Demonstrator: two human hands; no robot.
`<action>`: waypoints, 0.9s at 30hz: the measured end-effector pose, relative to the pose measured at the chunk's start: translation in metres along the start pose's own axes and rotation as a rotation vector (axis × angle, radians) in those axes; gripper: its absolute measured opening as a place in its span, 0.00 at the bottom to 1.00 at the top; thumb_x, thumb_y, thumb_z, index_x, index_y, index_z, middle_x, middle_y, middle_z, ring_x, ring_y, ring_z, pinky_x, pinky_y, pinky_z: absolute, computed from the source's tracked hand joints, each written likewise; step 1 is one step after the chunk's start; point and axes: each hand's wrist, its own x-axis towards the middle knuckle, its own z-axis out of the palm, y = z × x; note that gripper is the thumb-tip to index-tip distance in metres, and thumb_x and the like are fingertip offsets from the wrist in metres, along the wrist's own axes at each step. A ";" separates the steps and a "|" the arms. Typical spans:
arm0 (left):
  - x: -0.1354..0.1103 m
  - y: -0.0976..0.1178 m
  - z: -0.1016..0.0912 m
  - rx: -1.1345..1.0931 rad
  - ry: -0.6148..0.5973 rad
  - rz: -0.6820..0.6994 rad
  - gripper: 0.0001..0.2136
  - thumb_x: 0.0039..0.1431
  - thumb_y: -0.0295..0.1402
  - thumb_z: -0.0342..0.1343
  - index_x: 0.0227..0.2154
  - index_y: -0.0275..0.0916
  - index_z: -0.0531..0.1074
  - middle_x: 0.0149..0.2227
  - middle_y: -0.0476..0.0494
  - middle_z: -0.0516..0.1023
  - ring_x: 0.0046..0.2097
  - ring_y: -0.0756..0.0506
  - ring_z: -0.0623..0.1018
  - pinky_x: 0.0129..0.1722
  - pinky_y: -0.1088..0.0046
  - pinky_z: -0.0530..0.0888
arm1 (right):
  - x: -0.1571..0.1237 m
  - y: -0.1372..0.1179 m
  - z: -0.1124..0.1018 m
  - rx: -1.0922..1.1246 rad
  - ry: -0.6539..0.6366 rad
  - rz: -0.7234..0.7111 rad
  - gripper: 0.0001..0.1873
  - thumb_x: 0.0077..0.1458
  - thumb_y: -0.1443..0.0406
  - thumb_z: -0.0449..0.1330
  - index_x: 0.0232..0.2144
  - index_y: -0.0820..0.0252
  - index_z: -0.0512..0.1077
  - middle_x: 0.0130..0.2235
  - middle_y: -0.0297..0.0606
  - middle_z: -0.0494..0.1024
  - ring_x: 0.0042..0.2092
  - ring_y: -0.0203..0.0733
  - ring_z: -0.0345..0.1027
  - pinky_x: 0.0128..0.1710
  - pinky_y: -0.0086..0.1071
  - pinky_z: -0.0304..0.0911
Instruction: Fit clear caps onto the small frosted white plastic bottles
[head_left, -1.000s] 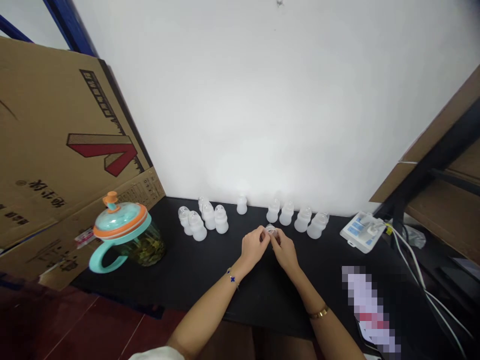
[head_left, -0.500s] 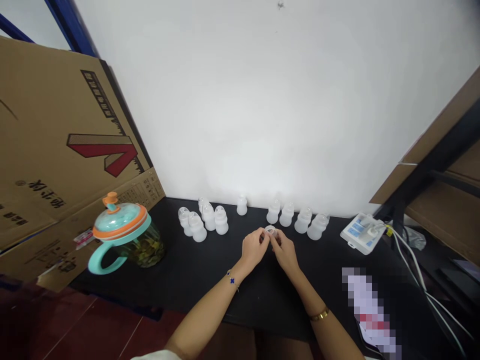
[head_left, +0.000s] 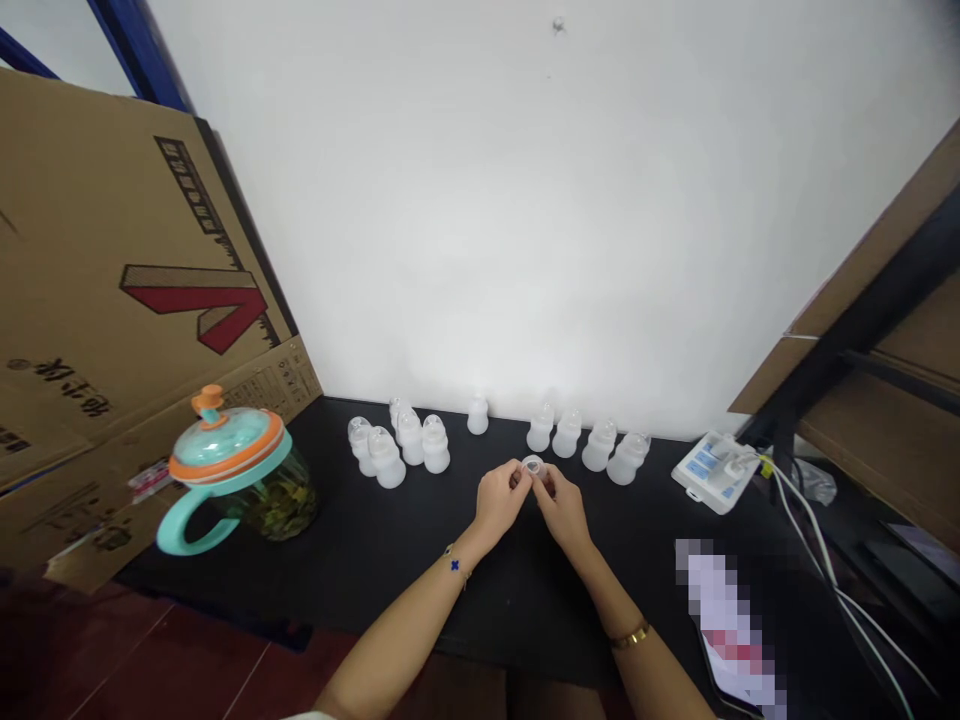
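Note:
My left hand [head_left: 501, 496] and my right hand [head_left: 558, 502] meet over the black table [head_left: 390, 560], fingers pinched together on a small clear plastic piece [head_left: 532, 466] held between them. Behind my hands stand several small frosted white bottles: one cluster [head_left: 397, 447] to the left, a single bottle [head_left: 477, 415] in the middle by the wall, and a row [head_left: 589, 442] to the right.
A glass jug with a teal and orange lid [head_left: 229, 468] stands at the left, in front of leaning cardboard [head_left: 112, 300]. A white power strip [head_left: 716, 470] with cables lies at the right beside a dark shelf frame [head_left: 847, 340]. A blurred-out item [head_left: 727, 630] lies near right.
Both hands stay together on the small clear piece, turning it slightly. The whole view has shifted a little to the left and down as my head moved.

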 end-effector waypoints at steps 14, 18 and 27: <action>0.000 0.000 0.001 -0.026 0.080 0.060 0.15 0.61 0.37 0.51 0.20 0.39 0.65 0.20 0.55 0.63 0.24 0.52 0.63 0.28 0.75 0.58 | -0.002 -0.006 -0.001 0.031 -0.003 -0.013 0.19 0.63 0.50 0.53 0.39 0.56 0.74 0.28 0.33 0.77 0.29 0.41 0.70 0.29 0.29 0.60; 0.000 -0.001 0.001 -0.015 0.079 0.047 0.15 0.61 0.38 0.50 0.19 0.39 0.63 0.20 0.55 0.62 0.25 0.52 0.63 0.28 0.75 0.59 | -0.003 -0.005 0.000 0.028 0.001 -0.021 0.19 0.63 0.49 0.52 0.38 0.56 0.74 0.27 0.33 0.76 0.28 0.41 0.69 0.28 0.29 0.59; 0.000 0.000 -0.002 0.000 0.115 0.059 0.16 0.59 0.37 0.50 0.18 0.39 0.60 0.19 0.54 0.61 0.24 0.52 0.61 0.28 0.76 0.59 | -0.004 -0.004 0.003 0.045 -0.030 -0.019 0.19 0.64 0.50 0.51 0.43 0.56 0.74 0.27 0.33 0.76 0.28 0.41 0.70 0.28 0.29 0.61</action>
